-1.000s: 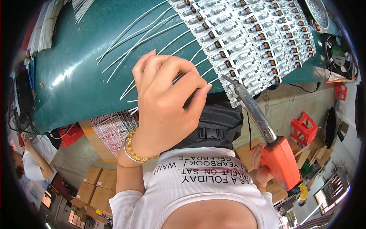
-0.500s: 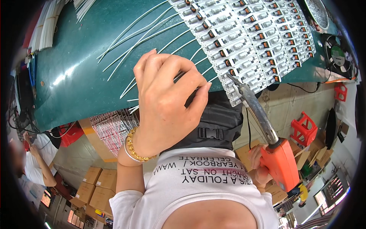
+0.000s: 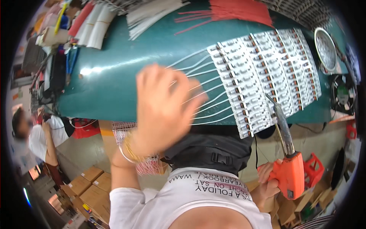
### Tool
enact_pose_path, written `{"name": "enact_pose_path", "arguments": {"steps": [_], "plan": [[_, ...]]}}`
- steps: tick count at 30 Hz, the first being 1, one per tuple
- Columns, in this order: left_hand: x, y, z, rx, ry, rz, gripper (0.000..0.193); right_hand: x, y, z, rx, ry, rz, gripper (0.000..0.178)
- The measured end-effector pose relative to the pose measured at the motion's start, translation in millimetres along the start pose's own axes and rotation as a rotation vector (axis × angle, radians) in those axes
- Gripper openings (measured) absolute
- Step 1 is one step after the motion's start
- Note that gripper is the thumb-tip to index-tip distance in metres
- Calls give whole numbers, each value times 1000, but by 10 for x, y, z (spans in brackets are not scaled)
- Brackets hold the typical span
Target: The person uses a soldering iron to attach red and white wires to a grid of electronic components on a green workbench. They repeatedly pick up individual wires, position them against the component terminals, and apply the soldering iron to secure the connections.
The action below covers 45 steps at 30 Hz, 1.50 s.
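My right hand (image 3: 269,180) grips the orange handle of a soldering gun (image 3: 294,175). Its metal barrel points up and away, with the thin tip over the near part of a white panel of small circuit modules (image 3: 263,78). Rows of dark and orange parts run across the panel. Thin white wires (image 3: 214,100) stick out from its left edge over the green table. My left hand (image 3: 162,101), wearing a gold bracelet, hovers over the wires' loose ends. Its fingers are bent but blurred, and whether they pinch a wire cannot be made out.
Red wires (image 3: 240,11) and white wires (image 3: 150,17) lie at the table's far side. A round metal bowl (image 3: 325,49) and a black fan (image 3: 342,93) stand at right. Cardboard boxes (image 3: 89,187) and a red stool (image 3: 313,168) are on the floor. Another person (image 3: 44,133) sits at left.
My view has shifted, so more of the table's far side shows. The soldering gun's tip has moved off the panel's left rows. My left hand is now blurred by motion, farther from the panel edge.
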<state>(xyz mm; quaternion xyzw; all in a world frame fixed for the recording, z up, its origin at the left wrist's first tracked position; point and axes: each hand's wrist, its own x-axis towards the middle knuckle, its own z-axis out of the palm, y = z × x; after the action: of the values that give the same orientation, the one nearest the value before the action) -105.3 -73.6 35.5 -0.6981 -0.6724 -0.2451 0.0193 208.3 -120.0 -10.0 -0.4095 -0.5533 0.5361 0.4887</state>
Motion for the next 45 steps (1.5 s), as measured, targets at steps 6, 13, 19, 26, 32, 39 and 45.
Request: {"name": "enact_pose_path", "arguments": {"steps": [6,13,19,26,32,39,45], "plan": [[949,-1356,408,447,184,149,20,13,169,-106,28,24,-97,67],[1187,-1557,579,473,20,135,10,-21,127,-51,-7,31,-67,61],[1117,-1474,285,295,90,-45,12,-13,115,-44,15,44,-32,61],[771,-984,-9,-377,82,-215,13,-49,86,-40,50,13,-4,65],[-74,-3,23,-480,-63,-131,8,-265,-90,-102,-68,-25,25,62],[-475,368,393,-495,-27,-105,12,-667,-183,-365,-387,-147,171,36],[-487,407,491,-493,27,-102,13,-677,-242,-401,-666,-193,284,18]]}}
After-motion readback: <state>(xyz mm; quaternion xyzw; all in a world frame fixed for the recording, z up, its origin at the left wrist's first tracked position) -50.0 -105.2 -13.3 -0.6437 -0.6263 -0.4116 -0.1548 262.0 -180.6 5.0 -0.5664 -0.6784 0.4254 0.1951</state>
